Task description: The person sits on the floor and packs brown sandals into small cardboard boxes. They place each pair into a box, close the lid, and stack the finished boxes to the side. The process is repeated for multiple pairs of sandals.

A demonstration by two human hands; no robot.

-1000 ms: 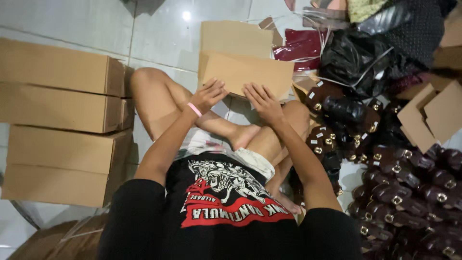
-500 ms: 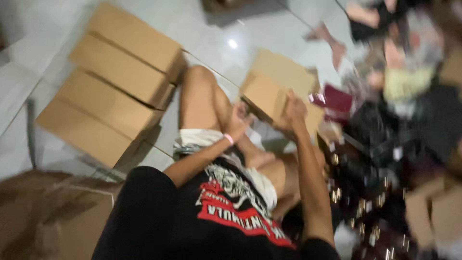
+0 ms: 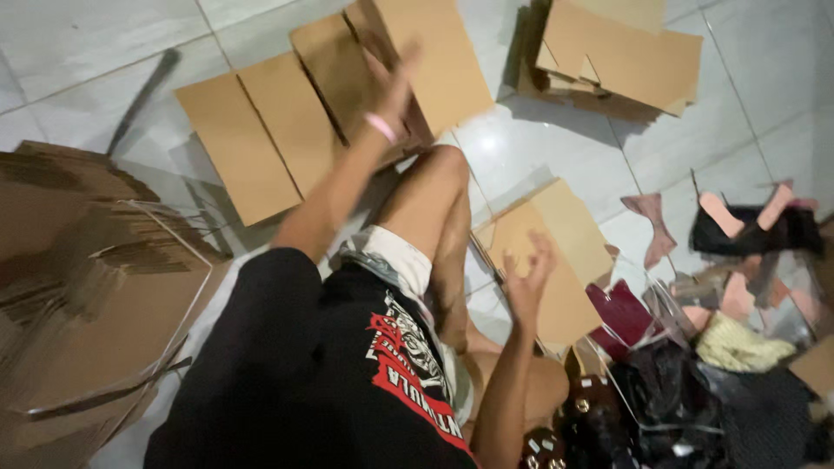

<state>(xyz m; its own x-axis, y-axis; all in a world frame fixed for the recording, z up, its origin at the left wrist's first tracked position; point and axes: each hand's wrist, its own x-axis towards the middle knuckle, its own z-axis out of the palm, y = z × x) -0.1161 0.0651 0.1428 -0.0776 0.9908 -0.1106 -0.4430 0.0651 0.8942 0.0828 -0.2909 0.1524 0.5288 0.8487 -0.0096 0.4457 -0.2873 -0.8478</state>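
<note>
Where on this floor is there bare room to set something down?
Bare tile lies between the flat boxes and the far cardboard pile; more at the top right. The shoes and bags crowd the lower right, stacked cardboard the left.

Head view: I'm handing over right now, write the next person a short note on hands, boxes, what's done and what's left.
Left hand: stretched out, open, over the row of cardboard boxes on the floor tiles; blurred, contact unclear.
Right hand: open, empty, above a flat box beside the knee.
Folded flat cardboard is stacked at the left; more cardboard lies top right. Dark shoes and bags are heaped at the right.
Done: several closed boxes lined up.
Left: the box by the right hand, the flat stack, the loose shoes.
</note>
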